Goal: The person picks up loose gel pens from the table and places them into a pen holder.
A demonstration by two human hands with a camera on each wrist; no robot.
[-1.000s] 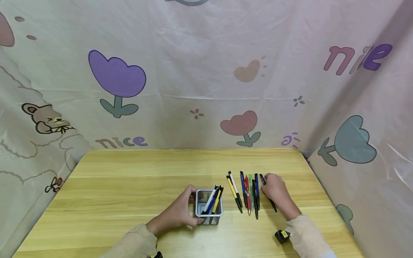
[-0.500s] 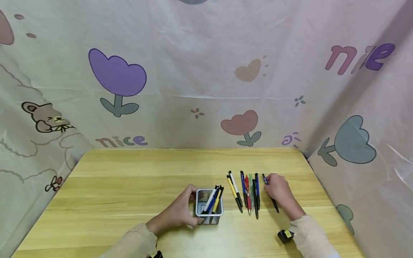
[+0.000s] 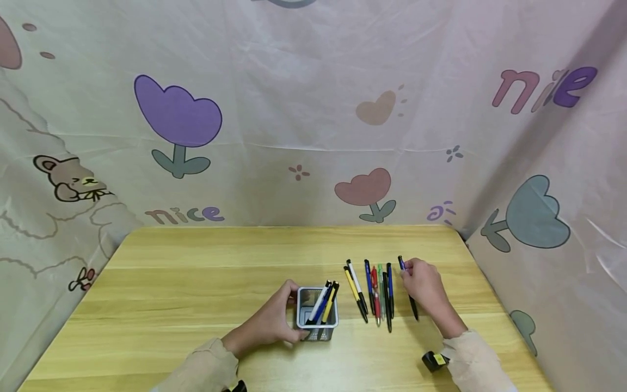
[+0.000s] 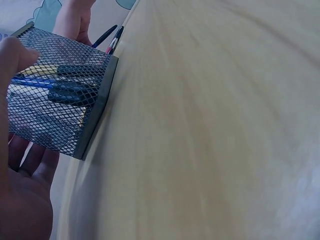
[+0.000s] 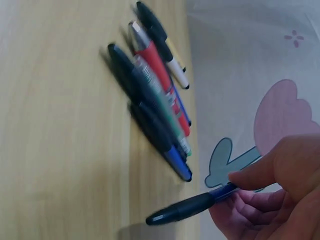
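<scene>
A mesh pen holder [image 3: 317, 333] stands on the wooden table, with a white, a blue and a yellow pen leaning inside. My left hand [image 3: 270, 320] grips it from the left side, thumb near the front and fingers behind. In the left wrist view the dark mesh [image 4: 55, 90] lets the pens show through. To the right of the loose pens, my right hand [image 3: 425, 284] pinches a blue pen with a black grip [image 5: 192, 206] between thumb and fingers. That pen's tip points down toward me, and in the right wrist view it appears lifted off the table.
Between the hands lies a row of several pens: a yellow one [image 3: 354, 288], a white one, blue ones, a red one [image 3: 376, 299], a green one and a black one. A printed curtain [image 3: 294, 109] hangs behind the table [image 3: 196, 283]. A black wrist device [image 3: 433, 360] sits by the right sleeve.
My right hand has gone from touching the blue pen on the table to holding it, slightly right and raised. The left hand and pen holder stay in place.
</scene>
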